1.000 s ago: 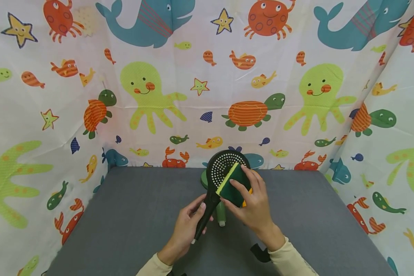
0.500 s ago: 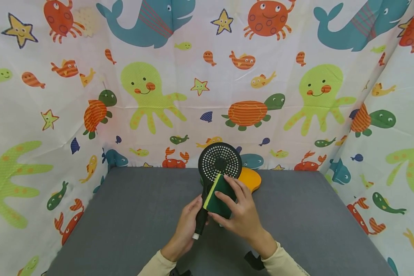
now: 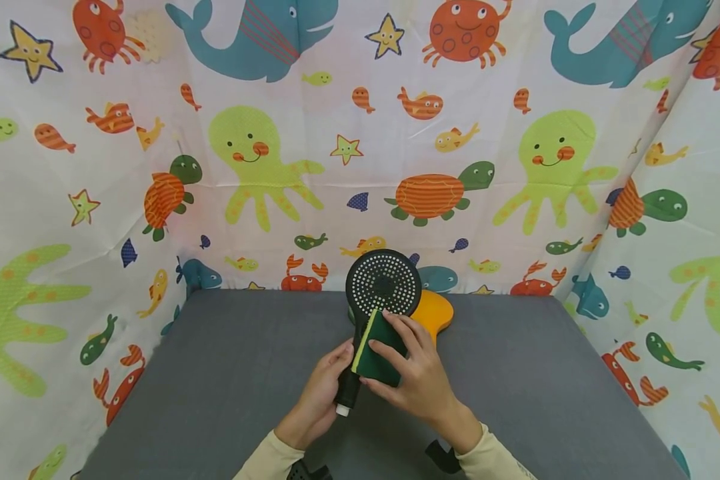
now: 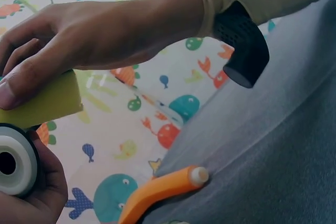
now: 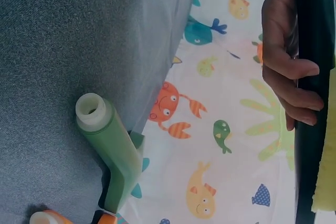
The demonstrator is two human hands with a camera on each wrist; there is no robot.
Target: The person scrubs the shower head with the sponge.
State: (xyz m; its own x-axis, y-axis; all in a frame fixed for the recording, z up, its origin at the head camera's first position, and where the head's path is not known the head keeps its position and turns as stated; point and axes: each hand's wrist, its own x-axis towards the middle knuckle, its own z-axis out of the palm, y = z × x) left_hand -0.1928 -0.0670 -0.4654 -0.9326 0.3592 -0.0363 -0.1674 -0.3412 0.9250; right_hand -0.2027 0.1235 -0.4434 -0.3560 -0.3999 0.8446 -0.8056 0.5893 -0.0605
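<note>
Sponge (image 3: pixel 377 348) now lower than second ago: off perforated face, down on neck of black shower head (image 3: pixel 383 283). Right hand (image 3: pixel 417 377) pinches sponge against handle; left hand (image 3: pixel 321 393) wraps handle, held above grey table (image 3: pixel 216 387). Face seemingly wiped; handle underway. Orange shower head (image 3: pixel 435 310) and green one (image 5: pixel 113 153) lie behind, untouched.

Head view looks forward and down from above the person, taking in the whole grey table (image 3: pixel 216 373) and printed curtain (image 3: pixel 276 167) behind; hands sit mid-distance. Left wrist view is very close, low beside the table, looking up past the right hand (image 4: pixel 100 30) toward the curtain. Right wrist view is rolled sideways, close, facing the left hand (image 5: pixel 286 51) on the black shower head (image 5: pixel 314 77) handle. All three share that shower head (image 3: pixel 383 287); both wrist views catch the orange shower head (image 4: pixel 157 190) too.
</note>
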